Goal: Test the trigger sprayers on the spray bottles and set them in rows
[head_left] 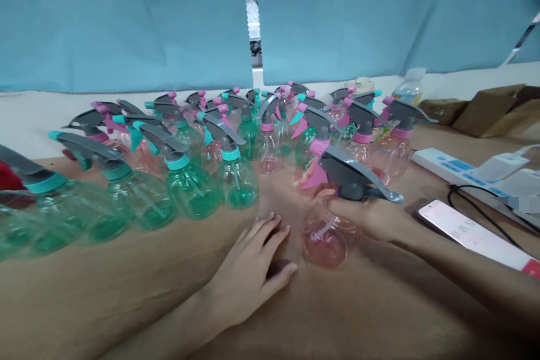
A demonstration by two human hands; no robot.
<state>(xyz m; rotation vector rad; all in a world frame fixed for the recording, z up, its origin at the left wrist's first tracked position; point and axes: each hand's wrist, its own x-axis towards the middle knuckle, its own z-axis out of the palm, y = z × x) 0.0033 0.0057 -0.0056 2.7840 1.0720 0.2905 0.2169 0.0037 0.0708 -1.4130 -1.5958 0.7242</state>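
Observation:
My left hand (pixel 250 265) lies palm down on the table with its fingers spread, holding nothing. Just right of it is a clear pink spray bottle (pixel 324 243) with a grey and pink trigger head. My right hand (pixel 358 212) is closed round this bottle's neck from the right, partly hidden under the trigger head. Left of and beyond my left hand, green spray bottles (pixel 194 194) stand in a row, the nearest being one with a turquoise collar (pixel 239 183). Behind my right hand are more pink spray bottles (pixel 392 152).
At the right lie a phone (pixel 468 230) with a lit screen, a white power strip (pixel 447 169) with plugs, and a black cable (pixel 485 211). A cardboard box (pixel 493 112) and a clear bottle (pixel 408 89) stand farther back. A blue cloth (pixel 147 22) hangs behind.

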